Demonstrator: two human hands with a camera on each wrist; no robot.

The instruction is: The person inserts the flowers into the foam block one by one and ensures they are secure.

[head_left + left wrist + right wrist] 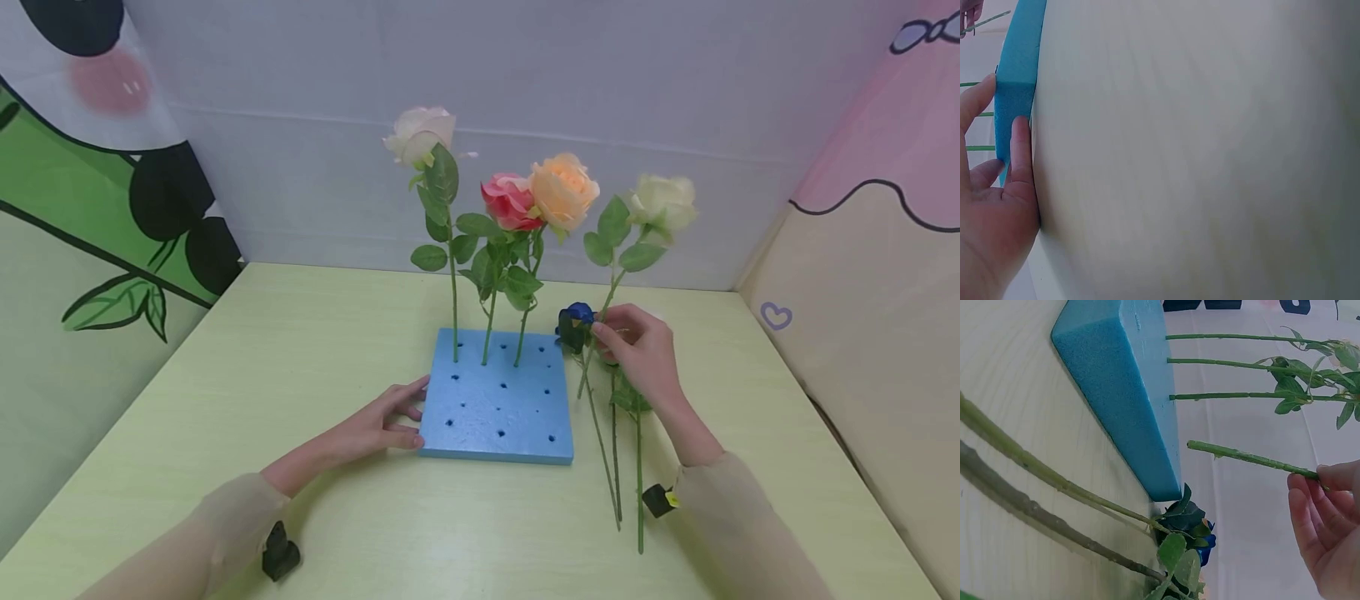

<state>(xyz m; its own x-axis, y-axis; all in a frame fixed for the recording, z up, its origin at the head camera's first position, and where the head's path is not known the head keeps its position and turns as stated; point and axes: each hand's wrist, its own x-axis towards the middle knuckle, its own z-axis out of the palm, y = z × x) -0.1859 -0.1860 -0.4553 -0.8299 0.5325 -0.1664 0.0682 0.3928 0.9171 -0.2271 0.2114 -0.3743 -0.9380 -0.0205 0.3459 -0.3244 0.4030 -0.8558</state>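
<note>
Booth-like nook, cartoon-printed side panels [870, 325], pale tabletop [465, 533]

grainy foam block [476, 392], wood-grain table [322, 342], creased cloth backdrop [300, 183]

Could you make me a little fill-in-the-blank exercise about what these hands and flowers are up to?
1. The left hand touches a block whose colour is ____.
2. The number of flowers standing in the block is ____.
3. The right hand grips a cream rose by its ____.
4. The dark blue flower is not planted in the block; it lies on the ____.

Missing words: blue; three; stem; table.
</note>
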